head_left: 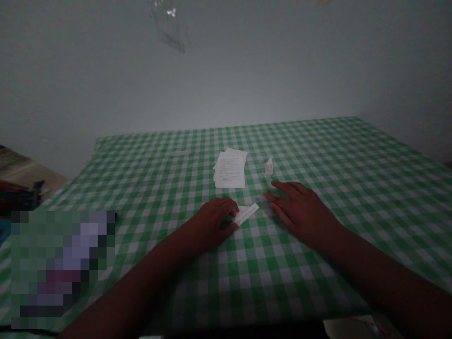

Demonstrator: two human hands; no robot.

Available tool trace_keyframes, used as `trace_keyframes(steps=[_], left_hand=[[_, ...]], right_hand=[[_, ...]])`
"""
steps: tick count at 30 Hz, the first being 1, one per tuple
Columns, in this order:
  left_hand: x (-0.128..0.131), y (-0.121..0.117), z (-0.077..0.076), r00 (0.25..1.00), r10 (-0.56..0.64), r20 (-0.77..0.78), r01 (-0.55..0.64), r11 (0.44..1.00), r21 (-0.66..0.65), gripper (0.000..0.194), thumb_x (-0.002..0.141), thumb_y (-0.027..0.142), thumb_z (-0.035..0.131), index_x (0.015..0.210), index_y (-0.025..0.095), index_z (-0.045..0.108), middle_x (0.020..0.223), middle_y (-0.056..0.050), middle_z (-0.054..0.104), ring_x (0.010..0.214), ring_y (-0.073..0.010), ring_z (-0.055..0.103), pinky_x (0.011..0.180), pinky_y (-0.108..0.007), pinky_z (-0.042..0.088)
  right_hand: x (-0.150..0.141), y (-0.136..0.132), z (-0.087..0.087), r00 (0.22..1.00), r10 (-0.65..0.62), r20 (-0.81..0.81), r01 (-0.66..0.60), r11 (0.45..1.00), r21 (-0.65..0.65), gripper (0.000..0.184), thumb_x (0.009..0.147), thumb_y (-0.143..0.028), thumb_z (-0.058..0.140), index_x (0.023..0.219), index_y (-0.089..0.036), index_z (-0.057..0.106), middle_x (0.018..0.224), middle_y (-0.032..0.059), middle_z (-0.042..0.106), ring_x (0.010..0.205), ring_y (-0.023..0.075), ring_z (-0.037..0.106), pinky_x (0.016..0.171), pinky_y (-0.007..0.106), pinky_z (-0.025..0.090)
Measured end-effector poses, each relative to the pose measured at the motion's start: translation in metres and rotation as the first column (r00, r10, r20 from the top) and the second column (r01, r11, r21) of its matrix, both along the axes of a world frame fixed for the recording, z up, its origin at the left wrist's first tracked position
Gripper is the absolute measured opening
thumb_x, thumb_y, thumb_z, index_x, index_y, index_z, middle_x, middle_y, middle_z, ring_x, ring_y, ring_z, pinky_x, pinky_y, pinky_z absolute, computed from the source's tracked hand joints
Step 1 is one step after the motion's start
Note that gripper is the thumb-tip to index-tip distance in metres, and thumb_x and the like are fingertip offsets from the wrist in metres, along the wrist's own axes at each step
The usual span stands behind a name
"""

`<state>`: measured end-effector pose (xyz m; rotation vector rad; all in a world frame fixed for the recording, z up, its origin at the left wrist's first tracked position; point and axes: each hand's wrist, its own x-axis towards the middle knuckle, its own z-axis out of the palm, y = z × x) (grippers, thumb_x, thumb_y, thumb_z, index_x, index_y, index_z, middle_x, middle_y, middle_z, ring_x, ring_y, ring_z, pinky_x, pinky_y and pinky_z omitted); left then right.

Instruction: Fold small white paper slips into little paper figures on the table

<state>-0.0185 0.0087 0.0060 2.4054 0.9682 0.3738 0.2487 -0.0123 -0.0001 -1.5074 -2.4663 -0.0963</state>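
My left hand [221, 217] pinches a small folded piece of printed paper [247, 213] between thumb and fingers, low over the tablecloth. The paper's free end points up and to the right. To the right of it, my right hand [300, 209] is open, fingers apart and pointing left, holding nothing. Beyond both hands lies a loose stack of printed sheets [231, 170]. A small folded paper piece [269, 167] stands or leans on the cloth just past my right fingertips.
A green and white checked tablecloth [151, 188] covers the table. A thin white strip [180, 153] lies at the back left. Blurred-out squares hide an object [76, 256] at the left edge. Behind the table rises a plain wall [247, 70].
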Motion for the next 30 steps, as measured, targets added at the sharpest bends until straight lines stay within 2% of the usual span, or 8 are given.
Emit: trace_keyframes(steps=[2, 5, 8, 10, 15, 20, 25, 30], left_hand=[[0.002, -0.001, 0.002, 1.000, 0.008, -0.021, -0.008, 1.000, -0.003, 0.013, 0.089, 0.023, 0.056, 0.101, 0.022, 0.053, 0.116, -0.006, 0.060, 0.108, -0.0224, 0.054, 0.098, -0.044, 0.043], [0.008, -0.003, 0.001, 0.997, 0.061, -0.050, -0.059, 0.998, 0.026, 0.011, 0.087, 0.025, 0.060, 0.095, 0.021, 0.053, 0.107, -0.004, 0.061, 0.100, -0.0221, 0.055, 0.094, -0.043, 0.044], [0.014, -0.004, -0.007, 0.993, 0.117, -0.028, -0.114, 0.989, 0.093, 0.016, 0.086, 0.031, 0.064, 0.089, 0.021, 0.051, 0.101, -0.004, 0.062, 0.096, -0.0219, 0.055, 0.091, -0.041, 0.044], [0.016, -0.004, -0.013, 0.989, 0.144, -0.016, -0.141, 0.982, 0.126, 0.019, 0.085, 0.032, 0.066, 0.087, 0.021, 0.050, 0.100, -0.003, 0.062, 0.096, -0.0222, 0.056, 0.091, -0.041, 0.043], [0.015, -0.005, -0.013, 0.994, 0.109, -0.006, -0.108, 0.988, 0.110, 0.016, 0.083, 0.023, 0.065, 0.093, 0.022, 0.052, 0.105, -0.003, 0.063, 0.103, -0.0230, 0.055, 0.095, -0.042, 0.041], [0.010, -0.004, -0.003, 1.000, 0.019, -0.006, -0.019, 0.998, 0.056, 0.029, 0.082, 0.011, 0.053, 0.108, 0.024, 0.055, 0.112, -0.004, 0.062, 0.110, -0.0228, 0.054, 0.100, -0.043, 0.038], [0.017, -0.002, -0.006, 0.997, 0.072, -0.024, -0.069, 0.993, 0.091, 0.018, 0.087, 0.024, 0.060, 0.104, 0.024, 0.058, 0.107, -0.003, 0.065, 0.104, -0.0242, 0.055, 0.092, -0.043, 0.039], [0.022, 0.000, -0.014, 0.995, 0.077, -0.060, -0.069, 0.991, 0.114, 0.025, 0.090, 0.028, 0.062, 0.114, 0.033, 0.061, 0.113, 0.002, 0.065, 0.105, -0.0230, 0.055, 0.090, -0.042, 0.038]], right_hand=[[-0.001, 0.000, 0.004, 0.996, 0.040, -0.078, -0.039, 0.999, 0.023, 0.039, 0.100, -0.034, 0.039, 0.126, -0.018, 0.064, 0.132, 0.0153, 0.058, 0.118, 0.0322, 0.052, 0.093, 0.054, 0.047], [-0.009, -0.006, 0.006, 0.973, 0.193, -0.125, -0.193, 0.981, 0.007, 0.036, 0.097, -0.027, 0.045, 0.128, -0.021, 0.062, 0.132, 0.0133, 0.058, 0.121, 0.0314, 0.049, 0.095, 0.053, 0.046], [-0.018, -0.012, 0.002, 0.938, 0.330, -0.107, -0.337, 0.940, -0.052, 0.039, 0.094, -0.023, 0.049, 0.132, -0.025, 0.057, 0.139, 0.0101, 0.053, 0.126, 0.0314, 0.045, 0.097, 0.053, 0.044], [-0.022, -0.013, -0.001, 0.924, 0.367, -0.107, -0.376, 0.924, -0.077, 0.041, 0.095, -0.022, 0.048, 0.135, -0.026, 0.055, 0.138, 0.0088, 0.054, 0.127, 0.0300, 0.045, 0.098, 0.053, 0.043], [-0.016, -0.002, -0.007, 0.937, 0.269, -0.222, -0.286, 0.957, -0.048, 0.037, 0.098, -0.022, 0.044, 0.132, -0.019, 0.056, 0.126, 0.0114, 0.061, 0.117, 0.0266, 0.052, 0.095, 0.048, 0.046], [-0.010, 0.010, -0.009, 0.919, 0.233, -0.320, -0.278, 0.955, -0.102, 0.024, 0.096, -0.027, 0.050, 0.108, -0.021, 0.070, 0.105, 0.0089, 0.067, 0.100, 0.0234, 0.058, 0.087, 0.042, 0.046], [-0.011, 0.012, -0.012, 0.902, 0.207, -0.379, -0.281, 0.948, -0.151, 0.016, 0.092, -0.033, 0.060, 0.098, -0.022, 0.070, 0.098, 0.0055, 0.064, 0.096, 0.0214, 0.056, 0.086, 0.039, 0.042], [-0.012, 0.011, -0.011, 0.886, 0.173, -0.430, -0.276, 0.942, -0.190, 0.007, 0.089, -0.028, 0.065, 0.091, -0.023, 0.069, 0.098, 0.0036, 0.062, 0.098, 0.0217, 0.054, 0.089, 0.040, 0.040]])
